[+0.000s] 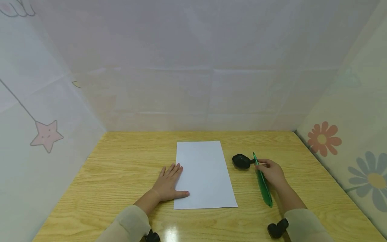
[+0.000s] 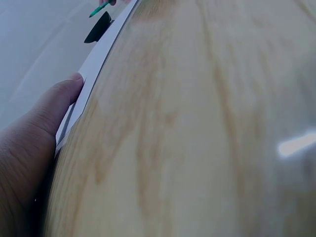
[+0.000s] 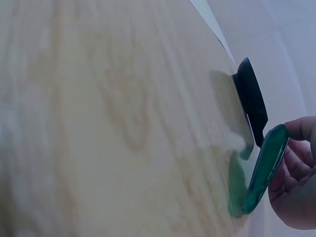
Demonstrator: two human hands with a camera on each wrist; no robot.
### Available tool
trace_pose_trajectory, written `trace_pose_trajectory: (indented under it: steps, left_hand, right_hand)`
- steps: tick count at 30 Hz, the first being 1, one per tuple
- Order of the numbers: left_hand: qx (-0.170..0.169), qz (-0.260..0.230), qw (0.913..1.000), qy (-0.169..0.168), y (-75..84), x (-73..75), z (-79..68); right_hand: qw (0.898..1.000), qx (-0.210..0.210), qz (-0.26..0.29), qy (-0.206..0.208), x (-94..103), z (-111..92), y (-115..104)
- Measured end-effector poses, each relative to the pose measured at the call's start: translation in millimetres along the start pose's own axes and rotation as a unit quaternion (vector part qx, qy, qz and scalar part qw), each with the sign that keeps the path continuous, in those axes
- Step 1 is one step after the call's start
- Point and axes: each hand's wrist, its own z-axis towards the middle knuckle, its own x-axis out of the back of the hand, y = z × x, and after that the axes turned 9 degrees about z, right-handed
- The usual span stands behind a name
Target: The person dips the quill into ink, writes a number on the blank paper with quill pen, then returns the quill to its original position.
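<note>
A white sheet of paper (image 1: 202,178) lies on the wooden table. My left hand (image 1: 169,183) rests on its left edge, fingers spread and thumb over the lower left part. On the right, my right hand (image 1: 272,172) pinches the upper part of a long green leaf-shaped thing (image 1: 263,186) between thumb and fingers. It tapers to a point at the far end and looks glossy in the right wrist view. Just left of it is a black rounded thing (image 1: 241,161) with a short narrow handle, like a small ladle. Its exact kind I cannot tell.
The wooden table (image 1: 121,168) ends at a pale cloth backdrop (image 1: 196,94) behind and on both sides. Black wrist devices (image 1: 277,229) sit by the cuffs. A bright light reflection shows near the front edge.
</note>
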Motion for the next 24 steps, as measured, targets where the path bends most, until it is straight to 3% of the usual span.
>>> trace_pose_trajectory:
  steps: [24]
  left_hand:
    - [0.001,0.004,1.0,0.0,-1.3,-2.5,1.6]
  right_hand:
    - [0.994,0.054,0.069,-0.062,-2.4,-3.0,-11.7]
